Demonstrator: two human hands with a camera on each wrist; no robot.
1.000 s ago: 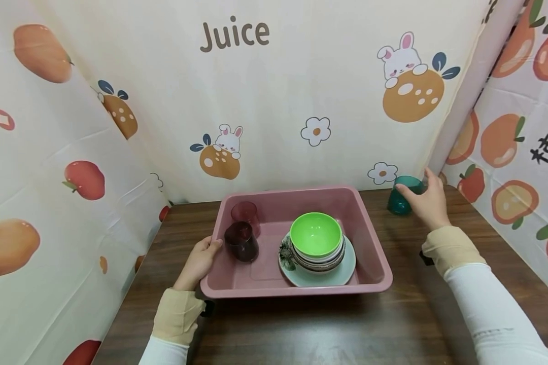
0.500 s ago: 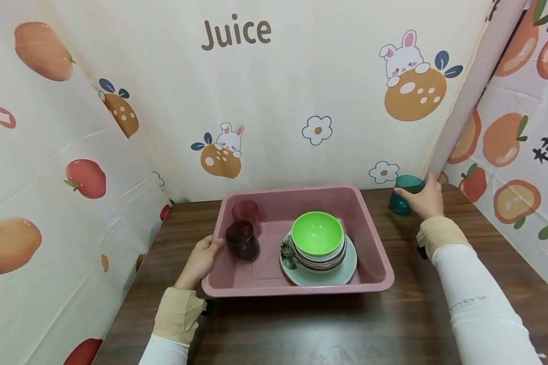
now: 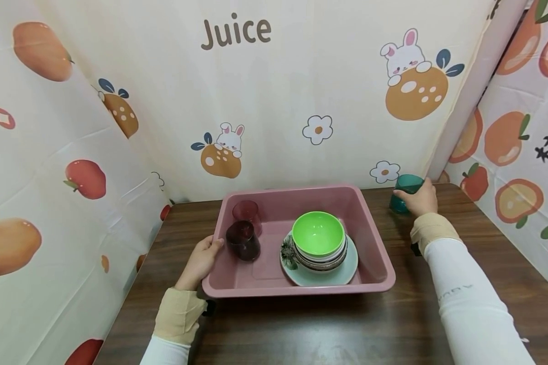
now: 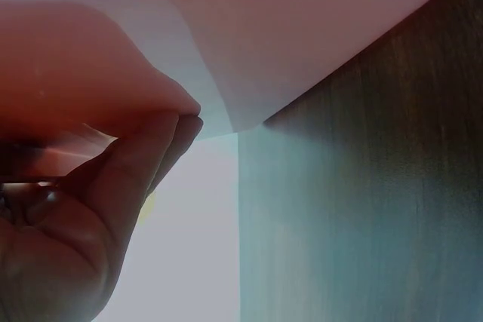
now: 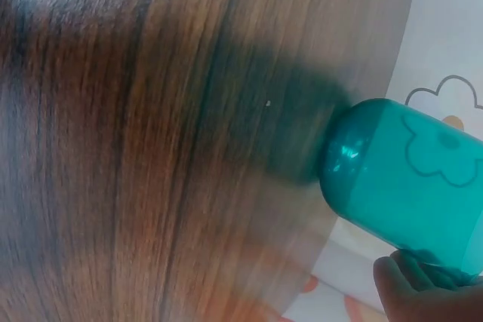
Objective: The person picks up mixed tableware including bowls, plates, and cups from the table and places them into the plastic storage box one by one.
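Observation:
My left hand (image 3: 201, 261) grips the left rim of a pink plastic tub (image 3: 267, 268); in the left wrist view its fingers (image 4: 139, 164) lie against the tub wall. At the far right, beside the tub, my right hand (image 3: 422, 201) holds a clear teal cup (image 3: 399, 204) between thumb and fingers. The right wrist view has the cup's rounded base close to the tabletop, fingertips (image 5: 392, 284) on its side; I cannot tell whether it touches. Inside the tub are a reddish clear cup (image 3: 246, 210) and a dark cup (image 3: 243, 244), leaning together at the left.
A light green bowl (image 3: 318, 234) tops a stack of bowls (image 3: 331, 262) on a pale plate (image 3: 349, 271) in the tub's right half. The dark wood table (image 3: 310, 329) ends at a printed curtain (image 3: 274, 152) behind. Another curtain (image 3: 529, 213) closes the right side.
My right hand has closed in around the teal cup, its forearm swinging left. The cup stays in about the same place, and my left hand and the tub have not moved.

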